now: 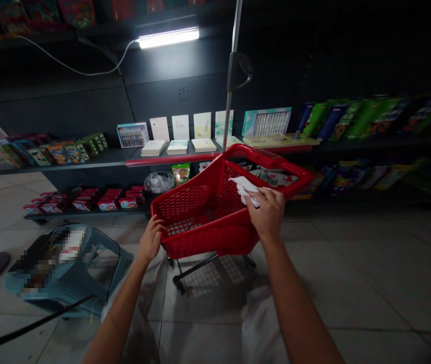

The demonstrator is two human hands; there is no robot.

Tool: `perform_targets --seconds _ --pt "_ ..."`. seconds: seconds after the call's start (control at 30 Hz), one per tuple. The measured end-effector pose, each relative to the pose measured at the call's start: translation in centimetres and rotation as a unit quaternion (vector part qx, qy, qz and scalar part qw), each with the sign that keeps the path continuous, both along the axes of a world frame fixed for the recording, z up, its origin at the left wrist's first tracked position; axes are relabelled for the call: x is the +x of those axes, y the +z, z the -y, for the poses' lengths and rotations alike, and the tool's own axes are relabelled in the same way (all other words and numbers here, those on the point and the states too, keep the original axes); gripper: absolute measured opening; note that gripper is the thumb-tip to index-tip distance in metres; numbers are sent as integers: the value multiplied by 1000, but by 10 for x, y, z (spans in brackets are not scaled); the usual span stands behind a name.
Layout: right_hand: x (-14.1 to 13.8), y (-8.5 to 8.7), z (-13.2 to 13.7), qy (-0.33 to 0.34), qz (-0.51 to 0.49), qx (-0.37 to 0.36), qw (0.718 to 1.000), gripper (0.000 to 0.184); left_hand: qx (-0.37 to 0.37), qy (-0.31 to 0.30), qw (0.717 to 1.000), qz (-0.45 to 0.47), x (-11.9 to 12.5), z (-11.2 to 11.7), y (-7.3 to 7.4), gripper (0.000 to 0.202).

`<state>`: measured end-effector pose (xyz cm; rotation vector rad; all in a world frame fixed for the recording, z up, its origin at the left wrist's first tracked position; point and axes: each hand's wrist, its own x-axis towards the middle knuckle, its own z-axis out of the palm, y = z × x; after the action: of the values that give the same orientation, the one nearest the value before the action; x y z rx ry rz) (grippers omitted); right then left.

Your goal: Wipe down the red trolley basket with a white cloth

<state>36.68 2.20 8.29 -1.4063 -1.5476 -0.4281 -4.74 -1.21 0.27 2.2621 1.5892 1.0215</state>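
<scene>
A small red shopping cart [200, 242] with a mesh basket stands between my arms. My left hand [152, 237] has its fingers hooked over the rim at the basket's left end. In my right hand [268, 212] is a crumpled white cloth [246, 190], bunched between thumb and fingers. That hand lies at the basket's upper right edge, just below the red handle frame [302, 177]. I see nothing inside the basket, and the floor shows through its mesh. My right palm is turned away from view.
A dark shelf [116, 157] behind the cart carries booklets, marker sets and snack packs. Small red boxes [86, 198] line the lower shelf. A blue plastic stool [59, 273] stands at the left, with a black cable near it. A metal pole [234, 30] rises behind the cart.
</scene>
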Motion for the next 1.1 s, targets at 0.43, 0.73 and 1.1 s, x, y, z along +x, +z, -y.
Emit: perform_targets --seconds 0.43,0.73,1.1 --pt "-58 -16 15 120 63 -48 990 17 69 32 997 8 29 25 5 33" --pt "-91 -22 18 190 80 -56 977 14 117 15 980 -163 44 35 15 10" --pt "-72 -20 31 198 92 -23 976 20 158 24 980 -120 40 16 -1 5"
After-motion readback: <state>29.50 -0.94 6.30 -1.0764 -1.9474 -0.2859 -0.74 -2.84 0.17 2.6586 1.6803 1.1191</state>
